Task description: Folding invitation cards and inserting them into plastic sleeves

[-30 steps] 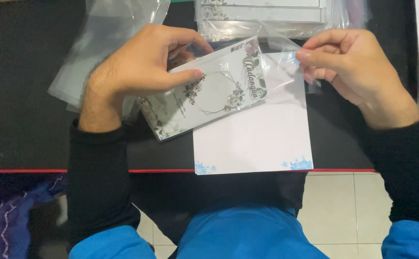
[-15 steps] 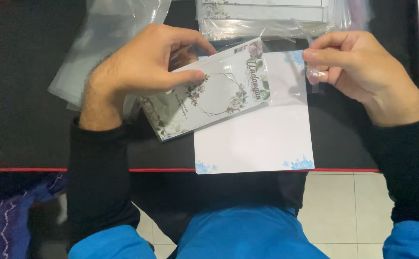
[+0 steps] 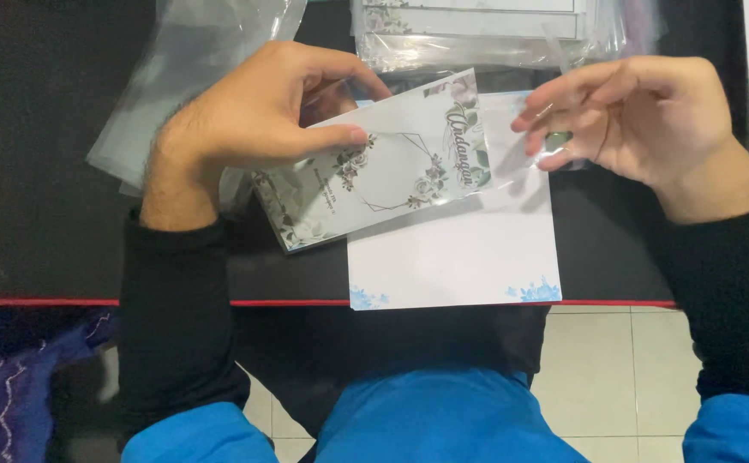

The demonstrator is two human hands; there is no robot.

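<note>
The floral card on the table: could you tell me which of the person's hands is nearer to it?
Left. The left hand grips the floral card at its upper left edge; the right hand hovers just off its right end, fingering clear plastic.
</note>
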